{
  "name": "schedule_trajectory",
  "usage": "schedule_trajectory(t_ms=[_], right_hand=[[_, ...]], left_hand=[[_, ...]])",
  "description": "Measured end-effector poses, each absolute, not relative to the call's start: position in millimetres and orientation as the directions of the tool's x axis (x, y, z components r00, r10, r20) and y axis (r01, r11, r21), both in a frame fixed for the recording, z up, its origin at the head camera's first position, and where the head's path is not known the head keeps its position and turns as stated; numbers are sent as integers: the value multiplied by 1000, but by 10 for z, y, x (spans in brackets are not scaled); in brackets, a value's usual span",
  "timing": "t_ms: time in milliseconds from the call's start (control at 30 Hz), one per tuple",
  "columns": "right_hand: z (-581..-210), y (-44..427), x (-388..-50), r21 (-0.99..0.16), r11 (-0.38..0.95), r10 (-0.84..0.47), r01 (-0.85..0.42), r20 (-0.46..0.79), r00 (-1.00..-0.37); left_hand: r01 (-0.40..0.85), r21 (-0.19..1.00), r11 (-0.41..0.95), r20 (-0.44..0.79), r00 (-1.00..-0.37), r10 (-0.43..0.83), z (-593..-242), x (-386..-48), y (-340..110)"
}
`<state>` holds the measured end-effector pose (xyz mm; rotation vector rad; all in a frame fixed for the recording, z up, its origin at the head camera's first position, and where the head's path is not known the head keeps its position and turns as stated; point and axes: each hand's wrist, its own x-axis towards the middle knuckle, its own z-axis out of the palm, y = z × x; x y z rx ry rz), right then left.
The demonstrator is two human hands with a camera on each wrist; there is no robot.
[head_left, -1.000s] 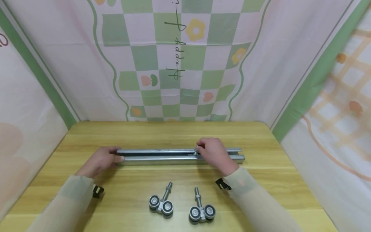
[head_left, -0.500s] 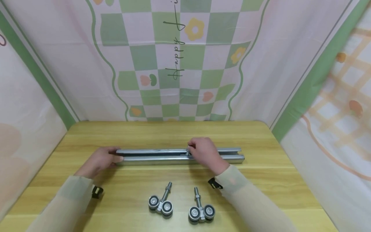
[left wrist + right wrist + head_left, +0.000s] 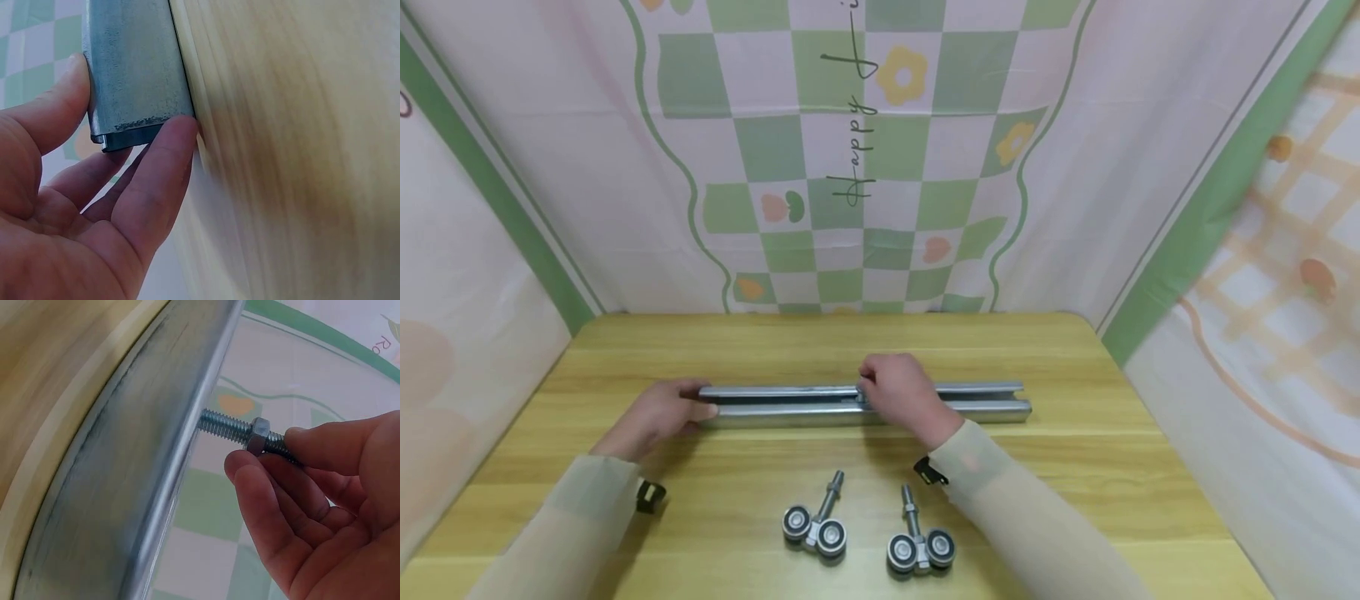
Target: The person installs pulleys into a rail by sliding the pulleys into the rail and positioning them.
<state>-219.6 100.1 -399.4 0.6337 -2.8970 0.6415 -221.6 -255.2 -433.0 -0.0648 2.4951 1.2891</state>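
Observation:
A galvanized metal track (image 3: pixel 977 412) lies lengthwise across the table, its slot facing up. My left hand (image 3: pixel 658 414) holds the track's left end; in the left wrist view the thumb (image 3: pixel 69 94) presses one side and a fingertip (image 3: pixel 178 131) the other. Out of the slot sticks a threaded bolt (image 3: pixel 226 427) carrying a hex nut (image 3: pixel 257 436). My right hand (image 3: pixel 898 396) pinches the bolt near its free end, thumb against fingers. Whatever the bolt joins inside the track is hidden.
Two roller trolleys (image 3: pixel 814 532) (image 3: pixel 921 552) with wheels and threaded bolts lie on the wooden table (image 3: pixel 715 542) in front of the track. A printed checkered cloth (image 3: pixel 865 167) hangs behind the table's far edge, with more cloth at both sides.
My right hand has slid the bolt leftward along the slot, from the track's right part to about its middle. The left hand stays at the left end.

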Motion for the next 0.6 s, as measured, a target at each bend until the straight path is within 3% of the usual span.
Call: schedule_trajectory(t_ms=[600], right_hand=[[-3952, 535, -2220, -339, 825, -427, -452, 148, -892]], left_hand=[[-173, 794, 582, -296, -947, 123, -4314, -2200, -2537]])
